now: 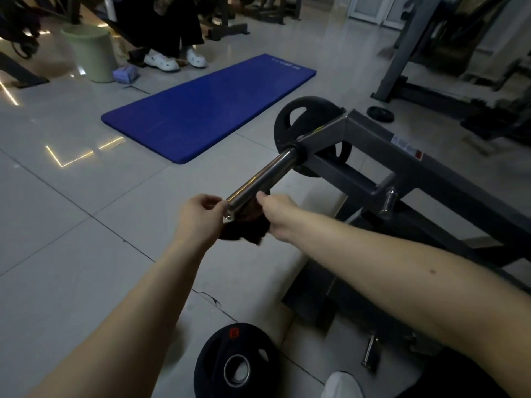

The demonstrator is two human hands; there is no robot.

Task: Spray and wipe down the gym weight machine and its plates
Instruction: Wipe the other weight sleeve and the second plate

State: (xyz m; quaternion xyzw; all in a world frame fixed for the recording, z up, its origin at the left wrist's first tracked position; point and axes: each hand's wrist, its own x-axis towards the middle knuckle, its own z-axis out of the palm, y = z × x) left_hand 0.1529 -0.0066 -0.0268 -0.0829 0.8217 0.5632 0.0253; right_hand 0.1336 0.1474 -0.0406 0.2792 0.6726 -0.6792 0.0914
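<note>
A chrome sleeve bar (263, 176) juts toward me from the grey weight machine frame (373, 145). A dark cloth (244, 228) hangs under the bar's near end. My left hand (198, 216) pinches the cloth at the bar's tip. My right hand (277, 216) grips the cloth from the other side, fingers curled against the bar. One black plate (296, 119) sits on a peg behind the frame. Another black plate (235, 363) with a red label lies flat on the floor near my feet.
A blue mat (207, 104) lies on the tiled floor ahead. Beyond it stand a pale green cylinder (92, 53) and a person's legs in white shoes (172, 60). A small plate (380, 114) lies by another grey rack (408, 53) at right.
</note>
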